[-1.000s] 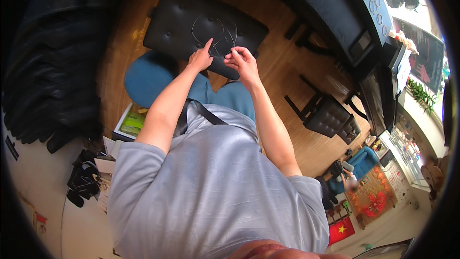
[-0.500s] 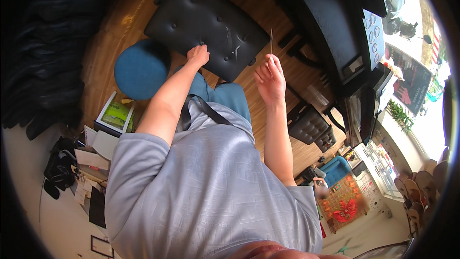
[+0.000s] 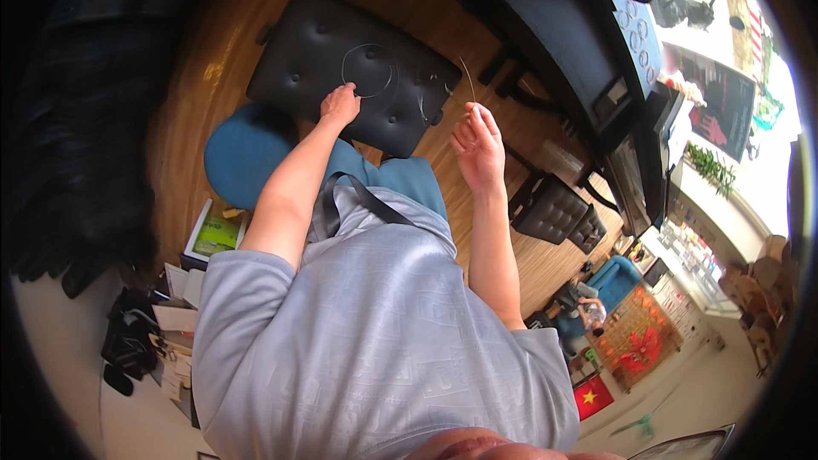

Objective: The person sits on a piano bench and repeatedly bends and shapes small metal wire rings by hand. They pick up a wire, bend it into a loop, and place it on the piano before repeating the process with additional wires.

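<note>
My left hand point(image 3: 341, 106) is closed in a pinch at the near side of a thin, wire-like string loop point(image 3: 369, 43), which shows over the black tufted bench point(image 3: 298, 34). My right hand point(image 3: 478, 146) is raised to the right of the bench. Its thumb and fingers pinch a thin string end point(image 3: 470, 78) that points up and bends slightly. Whether both hands hold the same string cannot be made out. Pale curved glints also show over the bench's right part; whether they are string or marks is unclear.
A round blue stool point(image 3: 243, 158) stands by my left leg. A black piano-like cabinet point(image 3: 554, 17) is at the upper right, with a smaller tufted seat point(image 3: 550, 209) below it. A person point(image 3: 592, 313) is by a blue sofa point(image 3: 615, 281) in the background.
The string loop now shows clearly by my left hand. The string end in my right hand has gone from nearly straight to leaning left. The bench appears lower in view.
</note>
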The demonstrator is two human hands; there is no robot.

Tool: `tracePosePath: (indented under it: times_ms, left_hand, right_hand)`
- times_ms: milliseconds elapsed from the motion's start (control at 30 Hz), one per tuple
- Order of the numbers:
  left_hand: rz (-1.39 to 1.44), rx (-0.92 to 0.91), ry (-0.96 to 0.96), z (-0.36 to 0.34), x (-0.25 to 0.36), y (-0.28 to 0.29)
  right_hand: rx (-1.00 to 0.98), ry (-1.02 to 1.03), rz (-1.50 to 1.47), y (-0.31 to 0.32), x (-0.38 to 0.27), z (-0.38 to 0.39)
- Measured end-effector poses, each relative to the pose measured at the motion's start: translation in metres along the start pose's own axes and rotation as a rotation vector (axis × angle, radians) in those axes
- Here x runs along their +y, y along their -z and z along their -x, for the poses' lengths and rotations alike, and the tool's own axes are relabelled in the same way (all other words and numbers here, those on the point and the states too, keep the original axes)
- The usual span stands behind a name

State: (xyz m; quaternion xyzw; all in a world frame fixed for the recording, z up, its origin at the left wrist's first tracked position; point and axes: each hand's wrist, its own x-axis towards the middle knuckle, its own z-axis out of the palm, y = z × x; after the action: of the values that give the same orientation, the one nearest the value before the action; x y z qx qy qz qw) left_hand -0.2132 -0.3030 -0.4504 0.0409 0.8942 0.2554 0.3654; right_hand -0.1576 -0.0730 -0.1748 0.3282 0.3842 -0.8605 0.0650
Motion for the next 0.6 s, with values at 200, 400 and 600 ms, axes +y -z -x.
tracePosePath:
  times_ms: [200, 400, 600]
  left_hand:
    - [0.090, -0.152, -0.107, -0.008, -0.004, 0.018]
    - [0.348, 0.026, -0.152, 0.023, 0.064, 0.074]
    - [0.870, -0.453, -0.252, 0.084, 0.184, 0.089]
  right_hand:
    - [0.012, 0.029, -0.249, -0.002, -0.011, 0.021]
    - [-0.067, 0.050, -0.503, 0.021, -0.022, 0.049]
    - [-0.149, 0.043, -0.634, 0.053, -0.021, 0.079]
